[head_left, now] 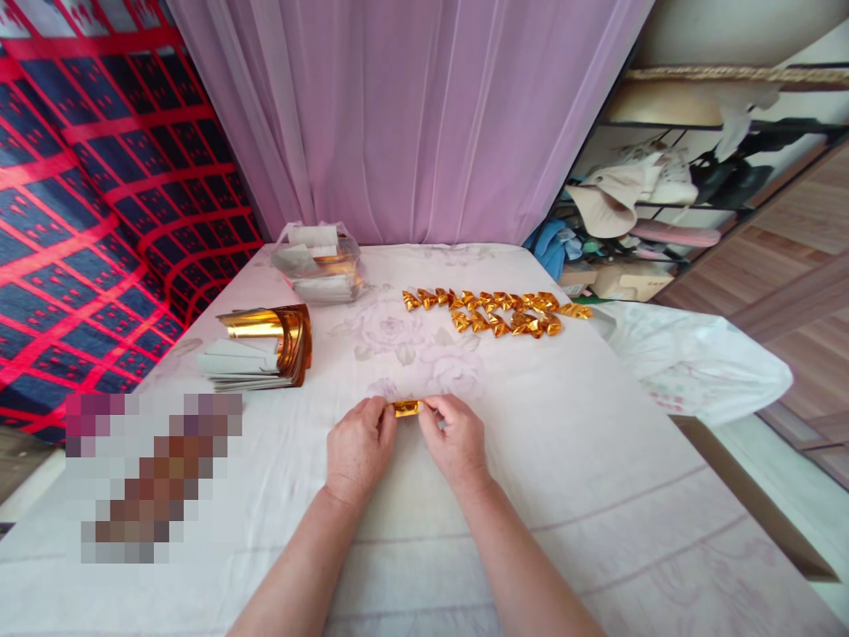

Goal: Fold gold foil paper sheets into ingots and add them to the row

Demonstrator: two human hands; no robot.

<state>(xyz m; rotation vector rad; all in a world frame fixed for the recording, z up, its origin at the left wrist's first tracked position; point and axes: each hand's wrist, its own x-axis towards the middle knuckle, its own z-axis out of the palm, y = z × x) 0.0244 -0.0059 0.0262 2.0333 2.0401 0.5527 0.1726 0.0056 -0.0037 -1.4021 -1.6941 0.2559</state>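
- Work surface: a pale, flower-printed cloth (557,522) covers the table; my forearms extend over its near part.
- Left hand (360,449): the thumb and fingers are pinched together on the left end of a narrow gold foil piece (407,409).
- Right hand (455,440): the thumb and fingers are pinched on the opposite end. The foil piece lies crosswise between both hands, near the middle of the table.
- Forward of my left hand, to the left: a stack of sheets (292,345), gold on one face and whitish on the other, bent over on itself.
- Beside the table's right edge: a white plastic bag (713,367).
- Forward and to the right: folded gold pieces (529,323), set in two uneven rows.
- Far left of the table: a clear bag (318,265) containing more sheets.
- Behind the table: a purple curtain (411,115).
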